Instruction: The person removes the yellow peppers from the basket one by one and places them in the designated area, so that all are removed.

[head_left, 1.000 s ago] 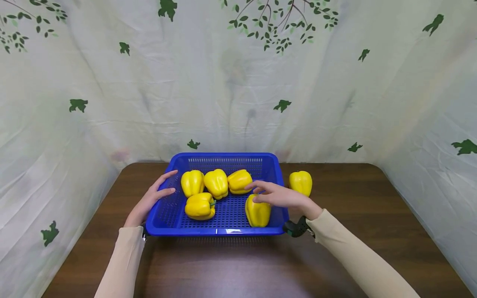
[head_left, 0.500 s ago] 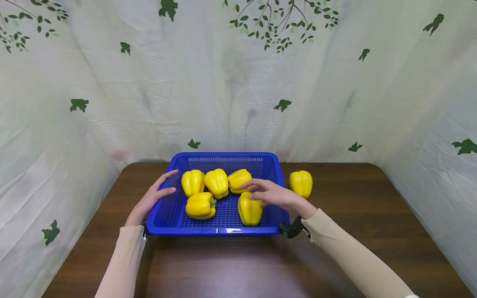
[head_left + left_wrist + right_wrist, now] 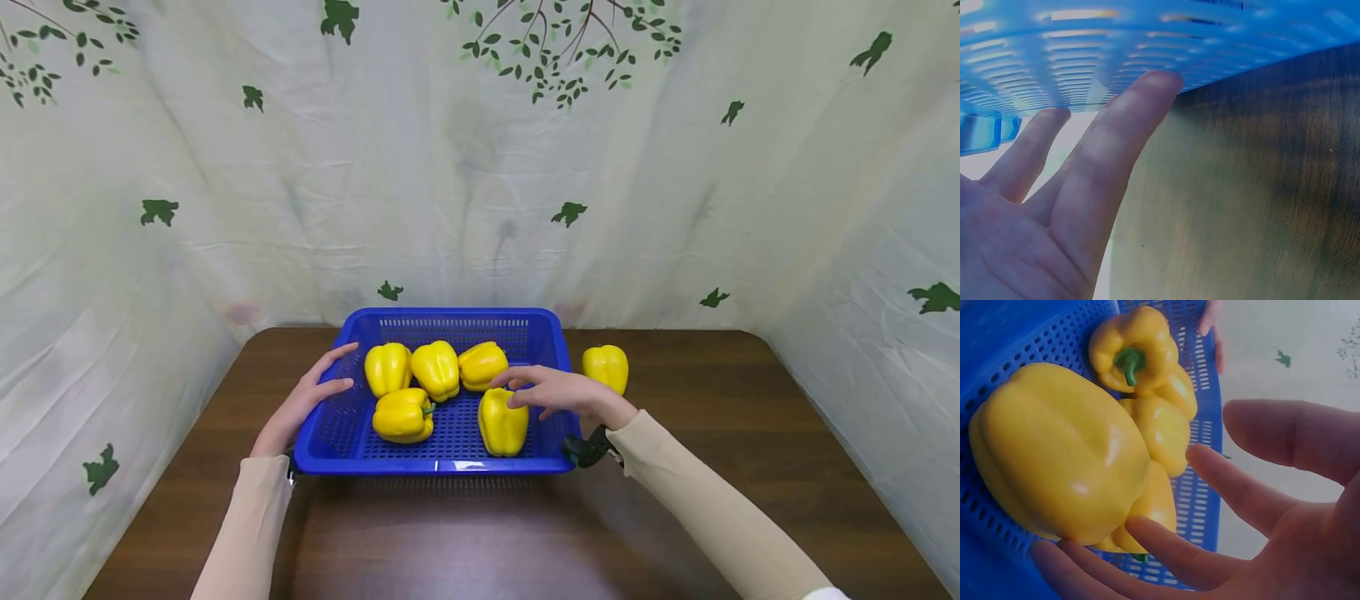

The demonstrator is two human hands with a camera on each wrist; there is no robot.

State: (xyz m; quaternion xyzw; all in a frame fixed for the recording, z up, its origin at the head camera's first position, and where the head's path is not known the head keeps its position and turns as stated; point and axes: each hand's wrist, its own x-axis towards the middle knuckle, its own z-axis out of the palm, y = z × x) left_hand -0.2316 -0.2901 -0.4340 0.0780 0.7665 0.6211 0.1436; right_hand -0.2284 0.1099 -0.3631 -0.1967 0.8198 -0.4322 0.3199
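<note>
While the left hand (image 3: 300, 406) lies flat, fingers straight, against the perforated blue plastic basket's (image 3: 438, 462) left wall, the right hand (image 3: 558, 392), spread, hovers beside a glossy, lobed pepper (image 3: 502, 422) near its front edge.

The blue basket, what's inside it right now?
Five yellow peppers sit in the blue basket: three along the back, one front left, one front right just under the right hand. The perforated floor beneath them is hidden.
</note>
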